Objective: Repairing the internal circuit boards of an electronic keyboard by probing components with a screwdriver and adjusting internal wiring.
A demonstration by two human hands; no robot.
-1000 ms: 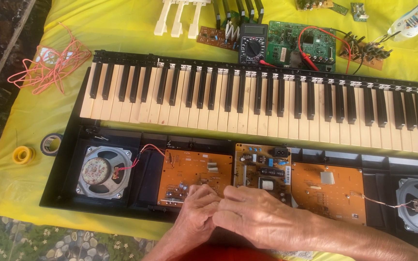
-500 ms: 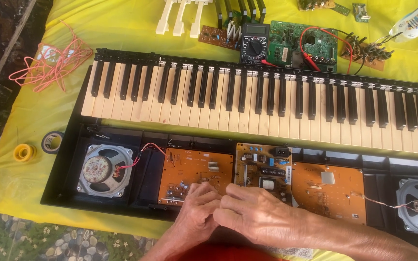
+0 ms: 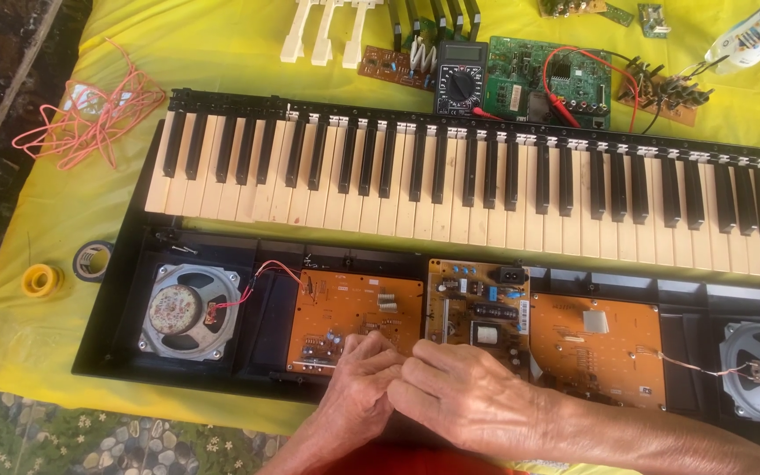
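Orange circuit board (image 3: 354, 308) just beyond both hands, perhaps touched.

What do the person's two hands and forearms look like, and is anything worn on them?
Both hands are bare: the left hand and the right hand carry no gloves, and no rings or watch can be seen. The forearms are bare too, with no sleeves in view. The fingers look wrinkled, with visible knuckles and veins. A strip of red cloth shows under the arms at the bottom edge.
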